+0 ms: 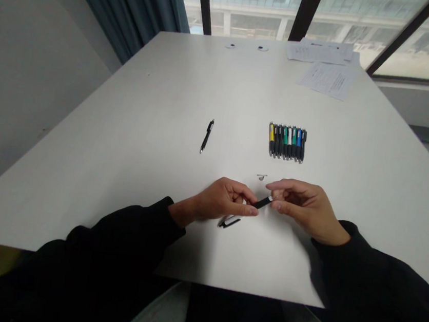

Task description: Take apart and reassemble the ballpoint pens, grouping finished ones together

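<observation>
Just right of centre, my left hand (229,199) pinches a black pen barrel (263,202) between thumb and fingers. The barrel slants up to the right and has a pale end. My right hand (302,204) is at that end, thumb and fingers closed close to it; whatever is between them is too small to make out. Below my left hand shows a pen's clip part (230,221), black and white; whether it joins the held barrel is hidden. Just beyond the hands lie a thin short piece, perhaps a spring (262,175), and a small silvery piece (261,178).
A black pen (207,136) lies alone farther up the white table (124,135). To its right, several pens (287,142) in yellow, black, green, white and blue form a side-by-side row. Printed papers (326,78) and two small white oval items (263,48) rest near the window.
</observation>
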A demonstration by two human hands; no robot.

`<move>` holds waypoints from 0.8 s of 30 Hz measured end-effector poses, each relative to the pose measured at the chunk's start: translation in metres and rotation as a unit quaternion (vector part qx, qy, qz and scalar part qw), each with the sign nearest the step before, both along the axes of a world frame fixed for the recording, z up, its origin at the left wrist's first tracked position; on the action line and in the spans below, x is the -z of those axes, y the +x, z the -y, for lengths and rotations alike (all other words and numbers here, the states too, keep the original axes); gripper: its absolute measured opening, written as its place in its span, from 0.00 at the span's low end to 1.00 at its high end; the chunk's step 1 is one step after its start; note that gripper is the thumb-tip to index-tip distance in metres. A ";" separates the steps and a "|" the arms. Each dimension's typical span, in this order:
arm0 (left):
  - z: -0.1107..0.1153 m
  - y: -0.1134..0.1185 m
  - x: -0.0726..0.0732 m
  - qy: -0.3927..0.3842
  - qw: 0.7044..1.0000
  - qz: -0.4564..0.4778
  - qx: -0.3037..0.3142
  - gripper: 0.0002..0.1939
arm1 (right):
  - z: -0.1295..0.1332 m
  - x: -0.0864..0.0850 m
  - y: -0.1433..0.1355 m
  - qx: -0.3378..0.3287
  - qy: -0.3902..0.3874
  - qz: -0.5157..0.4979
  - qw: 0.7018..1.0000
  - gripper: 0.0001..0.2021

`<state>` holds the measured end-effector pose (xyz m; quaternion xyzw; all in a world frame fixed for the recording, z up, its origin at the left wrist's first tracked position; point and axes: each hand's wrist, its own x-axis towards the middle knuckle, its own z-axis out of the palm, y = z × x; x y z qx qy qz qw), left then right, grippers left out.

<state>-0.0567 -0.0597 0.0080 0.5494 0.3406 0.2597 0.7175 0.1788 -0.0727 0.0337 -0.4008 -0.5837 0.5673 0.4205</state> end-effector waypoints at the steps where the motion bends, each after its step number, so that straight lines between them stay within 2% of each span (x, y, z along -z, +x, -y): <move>1: 0.000 0.000 0.000 0.000 1.000 0.000 -0.001 0.19 | 0.000 0.001 0.000 -0.001 -0.001 -0.001 1.000 0.15; 7: -0.001 0.001 -0.001 -0.011 1.000 0.014 -0.001 0.18 | -0.001 0.007 0.004 -0.007 -0.008 -0.009 1.000 0.10; 9: -0.001 0.001 -0.002 -0.018 0.999 0.036 -0.003 0.17 | -0.005 0.011 0.008 0.000 0.018 0.021 1.000 0.09; 11: -0.002 0.000 -0.005 -0.017 0.998 0.059 -0.002 0.17 | -0.012 0.017 0.011 0.038 0.078 0.098 0.991 0.09; 14: -0.003 -0.004 -0.006 -0.010 0.997 0.075 0.009 0.19 | -0.026 0.024 0.015 0.104 0.198 0.271 0.936 0.10; 16: -0.004 -0.005 -0.005 -0.006 0.996 0.084 0.016 0.21 | -0.034 0.028 0.015 0.090 0.249 0.326 0.908 0.11; 20: -0.004 -0.004 -0.003 -0.004 0.995 0.095 0.011 0.22 | -0.045 0.033 0.010 0.040 0.289 0.391 0.873 0.11; 24: -0.004 -0.002 -0.004 -0.007 0.997 0.073 0.002 0.24 | -0.047 0.035 0.008 0.039 0.304 0.422 0.853 0.08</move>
